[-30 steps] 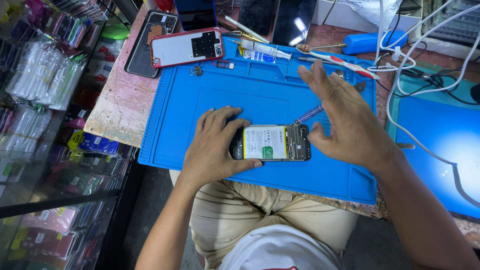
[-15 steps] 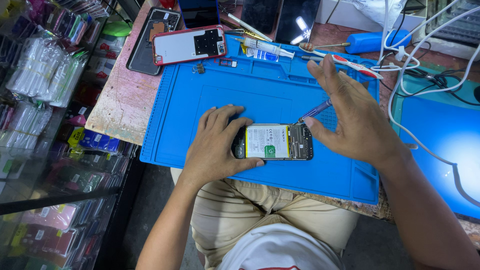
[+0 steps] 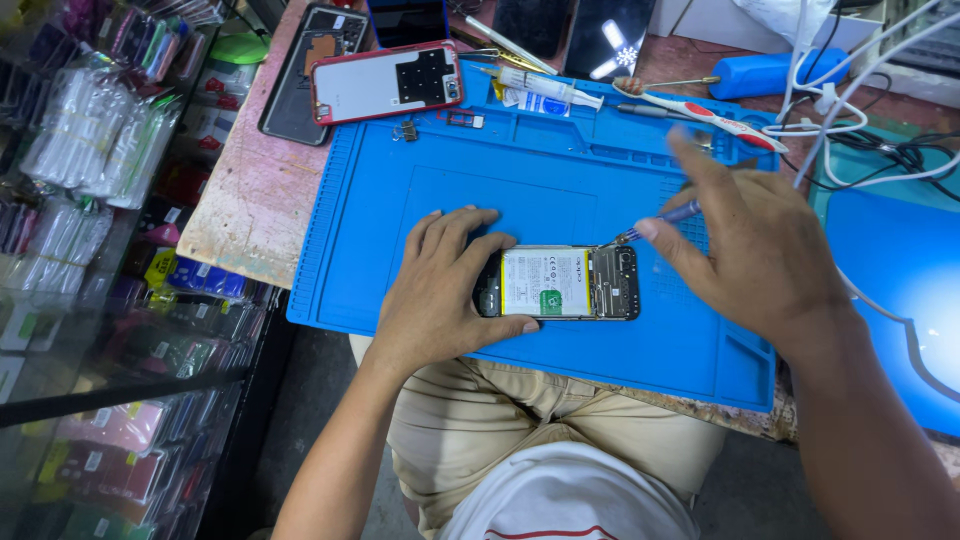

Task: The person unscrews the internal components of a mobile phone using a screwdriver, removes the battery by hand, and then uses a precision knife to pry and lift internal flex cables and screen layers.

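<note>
— Pressing down on the opened phone (image 3: 565, 283), is that the left hand (image 3: 440, 290)?

— Yes. The left hand comes in from the near edge of the blue mat (image 3: 520, 180), forearm angled up from the lap, palm down, fingers spread and curled over the phone's left end, the thumb along its near side. It grips the phone and pins it flat.

— And the right hand (image 3: 755, 250)?

— It reaches in from the right, wrist bent, palm facing down and left. Thumb and forefinger pinch a thin screwdriver (image 3: 655, 222); the other fingers fan loosely above it.

— Which way does the tool run?

— It slants from upper right down to lower left, the tip at the phone's far right corner. Whether it touches, I cannot tell.

— How does the phone lie?

— Back cover off, white battery showing, long axis parallel to the mat's near edge, close to that edge and about midway along it. The circuit-board end points right, toward the right hand.

— What sits at the far edge?

— A red-rimmed back cover (image 3: 385, 82) at the mat's far left corner, and a syringe (image 3: 545, 87) just to its right.
</note>
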